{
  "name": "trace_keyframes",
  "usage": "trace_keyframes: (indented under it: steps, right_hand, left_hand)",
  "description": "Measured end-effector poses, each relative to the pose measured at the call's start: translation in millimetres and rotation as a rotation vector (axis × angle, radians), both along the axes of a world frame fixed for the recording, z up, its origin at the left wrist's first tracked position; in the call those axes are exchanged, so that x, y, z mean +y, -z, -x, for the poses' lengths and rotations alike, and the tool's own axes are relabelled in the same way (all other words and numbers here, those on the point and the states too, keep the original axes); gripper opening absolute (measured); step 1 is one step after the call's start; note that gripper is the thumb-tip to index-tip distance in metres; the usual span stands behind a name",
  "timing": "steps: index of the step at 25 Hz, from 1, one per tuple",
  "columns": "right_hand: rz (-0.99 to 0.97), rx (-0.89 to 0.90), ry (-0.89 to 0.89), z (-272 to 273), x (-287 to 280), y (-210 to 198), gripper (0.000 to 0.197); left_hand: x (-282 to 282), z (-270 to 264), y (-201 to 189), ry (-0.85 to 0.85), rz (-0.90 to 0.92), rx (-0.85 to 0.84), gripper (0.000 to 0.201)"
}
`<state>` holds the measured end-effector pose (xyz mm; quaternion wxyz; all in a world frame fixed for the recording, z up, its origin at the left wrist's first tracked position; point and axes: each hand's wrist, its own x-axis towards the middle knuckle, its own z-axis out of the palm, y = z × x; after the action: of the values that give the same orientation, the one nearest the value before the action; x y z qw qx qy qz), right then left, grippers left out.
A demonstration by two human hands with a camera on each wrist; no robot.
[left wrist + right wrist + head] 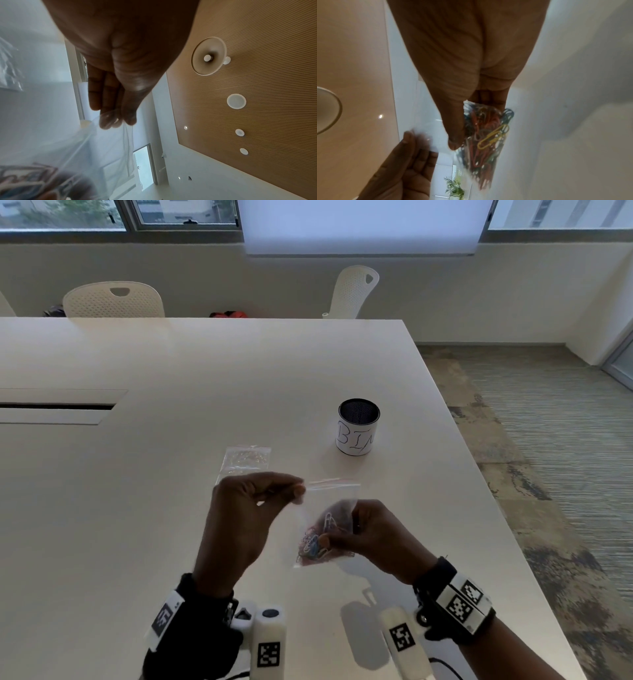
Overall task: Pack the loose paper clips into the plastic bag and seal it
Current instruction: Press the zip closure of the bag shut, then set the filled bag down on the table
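I hold a small clear plastic bag [330,510] above the table, its red-lined zip strip [334,482] at the top. Coloured paper clips [317,542] fill its lower part. My left hand [246,515] pinches the bag's upper left corner between thumb and fingertips [118,121]. My right hand [373,537] grips the lower part, with its thumb [455,129] pressed on the clips [486,136] through the plastic. Whether the strip is pressed closed along its length does not show.
A second clear bag [245,462] lies flat on the white table [171,474] just beyond my left hand. A mesh cup labelled BIN [358,428] stands at the right, near the table's edge. Two white chairs [114,299] stand at the far side.
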<state>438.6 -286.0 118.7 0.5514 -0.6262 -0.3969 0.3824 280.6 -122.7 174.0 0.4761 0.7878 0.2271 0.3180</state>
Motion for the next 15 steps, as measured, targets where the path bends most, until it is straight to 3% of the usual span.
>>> trace_keyframes:
  steps: [3,9,12,15]
  right_hand:
    - [0.1,-0.02,0.109,-9.6,21.4,7.9,0.019]
    - [0.218,0.024,0.232,-28.9,77.4,15.6,0.024]
    - [0.303,-0.141,0.359,-33.9,97.9,18.1,0.053]
    - [0.41,-0.559,0.469,-29.5,103.5,20.7,0.106]
  left_hand:
    - [11.7,6.0,0.2,-0.156,0.034,-0.096,0.018]
    - [15.2,24.9,4.1,-0.192,0.084,-0.08,0.02]
    - [12.3,38.3,11.3,-0.146,0.094,-0.019,0.027]
    - [13.6,57.2,18.1,-0.152,0.069,0.047,0.033]
